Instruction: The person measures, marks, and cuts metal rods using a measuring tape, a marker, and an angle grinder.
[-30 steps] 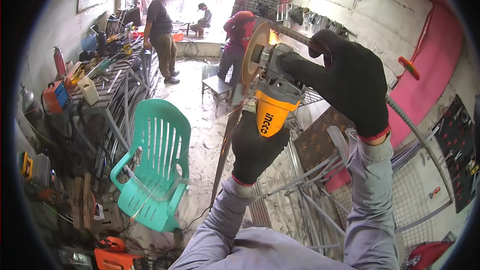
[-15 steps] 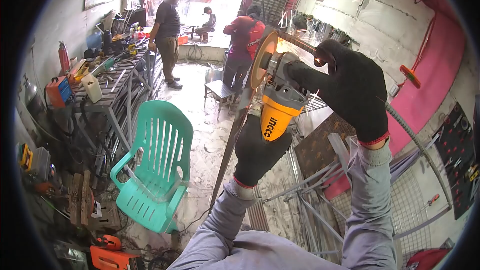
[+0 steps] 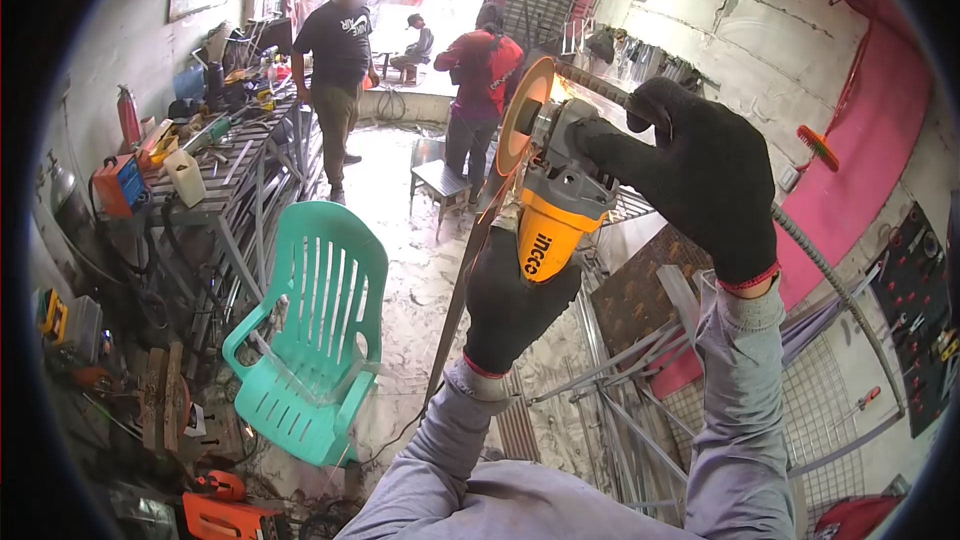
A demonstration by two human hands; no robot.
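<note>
An orange angle grinder (image 3: 548, 230) with a dark head is held up in front of me, its round disc (image 3: 525, 115) facing left. My left hand (image 3: 522, 295), in a black glove, is wrapped round the lower part of its body. My right hand (image 3: 690, 165), gloved too, has its thumb against the grinder's head and its fingers bent near a ribbed metal bar (image 3: 595, 85). That bar runs behind the disc's edge, with an orange glow there. What the right fingertips grip is partly hidden. A long flat metal strip (image 3: 455, 325) slants down below the disc.
A green plastic chair (image 3: 310, 340) stands at left, by a workbench (image 3: 240, 155) loaded with tools. One person (image 3: 335, 60) stands beyond it; another in red (image 3: 485, 70) stands by a small metal stool (image 3: 440, 180). Metal tubes (image 3: 640, 420) lie at lower right.
The standing person has turned more toward me and shifted slightly. The person in red has straightened up. The grinder has moved a little to the left, both hands still on it.
</note>
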